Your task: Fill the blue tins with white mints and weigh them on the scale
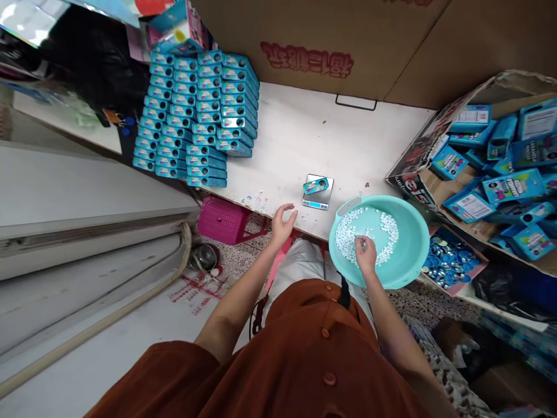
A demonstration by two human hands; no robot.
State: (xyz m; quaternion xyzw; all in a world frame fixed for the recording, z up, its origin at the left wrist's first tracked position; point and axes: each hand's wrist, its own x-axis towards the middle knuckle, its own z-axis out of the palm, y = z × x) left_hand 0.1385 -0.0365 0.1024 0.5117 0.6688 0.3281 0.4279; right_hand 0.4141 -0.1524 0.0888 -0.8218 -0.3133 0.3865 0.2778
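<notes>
My left hand (284,224) hovers at the table's front edge, fingers apart and holding nothing. Just beyond it, a small blue candy box (315,186) with a round dark window lies on a digital scale (316,205) with a lit display. My right hand (366,254) is inside a turquoise plastic basin (415,232), its fingers pinched together at the small white candies (346,235). Some white pieces show at the fingertips; how many are in the grip is hidden. The candies lie in a ring around the bare basin bottom.
Stacked blue boxes (209,116) stand in columns at the left. A large carton (429,186) of loose blue boxes sits at the right, beside a tray of shiny round lids (450,261). Brown cardboard (348,35) closes off the back. A pink stool (221,219) is below the table.
</notes>
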